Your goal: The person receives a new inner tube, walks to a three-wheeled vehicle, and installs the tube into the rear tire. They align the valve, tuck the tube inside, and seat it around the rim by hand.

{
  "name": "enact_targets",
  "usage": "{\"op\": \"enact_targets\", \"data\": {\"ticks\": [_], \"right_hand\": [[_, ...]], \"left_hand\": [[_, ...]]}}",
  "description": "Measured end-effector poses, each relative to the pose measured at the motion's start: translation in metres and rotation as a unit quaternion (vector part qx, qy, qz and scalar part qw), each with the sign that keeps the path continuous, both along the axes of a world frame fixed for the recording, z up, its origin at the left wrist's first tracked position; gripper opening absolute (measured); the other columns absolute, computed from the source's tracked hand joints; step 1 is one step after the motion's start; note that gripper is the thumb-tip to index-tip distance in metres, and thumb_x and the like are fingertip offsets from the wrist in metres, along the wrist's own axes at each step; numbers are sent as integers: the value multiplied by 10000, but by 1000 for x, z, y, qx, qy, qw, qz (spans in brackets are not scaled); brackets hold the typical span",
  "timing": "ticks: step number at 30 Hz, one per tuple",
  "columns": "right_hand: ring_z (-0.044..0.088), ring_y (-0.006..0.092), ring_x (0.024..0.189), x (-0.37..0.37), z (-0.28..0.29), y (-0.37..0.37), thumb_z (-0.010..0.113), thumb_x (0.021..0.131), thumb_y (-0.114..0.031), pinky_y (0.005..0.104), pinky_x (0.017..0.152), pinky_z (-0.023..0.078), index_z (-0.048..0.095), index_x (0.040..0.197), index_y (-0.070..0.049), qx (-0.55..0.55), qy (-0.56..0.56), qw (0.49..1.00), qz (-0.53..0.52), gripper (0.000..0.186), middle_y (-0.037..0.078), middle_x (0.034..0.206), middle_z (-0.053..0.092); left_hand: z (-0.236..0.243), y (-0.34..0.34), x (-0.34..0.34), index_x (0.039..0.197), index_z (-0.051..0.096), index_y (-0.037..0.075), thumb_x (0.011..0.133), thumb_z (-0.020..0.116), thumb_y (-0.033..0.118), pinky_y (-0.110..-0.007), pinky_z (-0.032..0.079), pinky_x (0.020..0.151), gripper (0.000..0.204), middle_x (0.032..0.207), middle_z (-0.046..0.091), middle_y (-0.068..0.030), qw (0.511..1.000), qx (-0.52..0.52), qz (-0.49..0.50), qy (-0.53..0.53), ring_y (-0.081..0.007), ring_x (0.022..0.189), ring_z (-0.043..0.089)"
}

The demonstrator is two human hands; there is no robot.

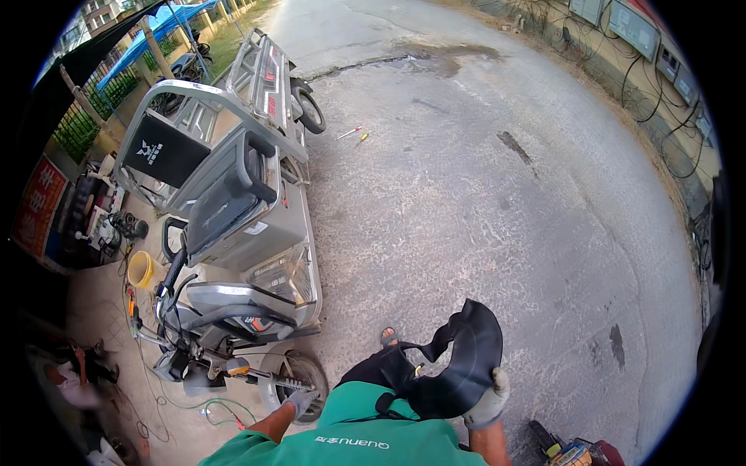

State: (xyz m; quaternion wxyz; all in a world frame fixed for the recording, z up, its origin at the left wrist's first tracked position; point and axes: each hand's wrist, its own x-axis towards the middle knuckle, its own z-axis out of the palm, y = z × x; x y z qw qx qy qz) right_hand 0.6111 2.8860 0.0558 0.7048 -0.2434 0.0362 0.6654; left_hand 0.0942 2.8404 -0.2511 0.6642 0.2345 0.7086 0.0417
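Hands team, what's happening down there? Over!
Right hand grips black rubber tube. Left hand by front wheel, contact unclear. Green hose on ground, left of wheel.

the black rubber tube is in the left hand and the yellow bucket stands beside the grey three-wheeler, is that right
Not quite: the head view shows the black rubber tube in the gloved right hand, not the left. The yellow bucket does stand beside the grey three-wheeler.

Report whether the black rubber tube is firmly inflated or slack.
Slack: the tube is broad on one side, narrow and crumpled on the other.
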Motion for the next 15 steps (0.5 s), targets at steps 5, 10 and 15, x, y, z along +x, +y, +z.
{"op": "enact_targets", "data": {"ticks": [5,10,15], "right_hand": [[606,355,1245,39,23,80,663,921,-414,519,1094,466,543,1429,-29,43,-47,993,-98,649,184,1403,611],[678,320,1025,74,5,136,623,997,-366,447,927,546,626,1294,-26,-55,-780,618,-72,452,171,1132,701],[672,281,970,108,-33,242,600,1008,-147,363,842,549,654,1232,-17,-163,-929,328,-46,265,154,1100,697]], "left_hand": [[59,182,80,1357,602,26,1028,634,346,-413,574,811,460,1187,737,-178,1000,-9,-23,-3,-287,978,727],[101,357,117,1292,604,33,1027,639,322,-391,555,743,394,1096,758,-141,994,105,41,-15,-255,872,728],[92,438,140,1285,619,59,1017,655,327,-422,548,740,381,1074,752,-127,988,138,62,-31,-269,899,736]]}}
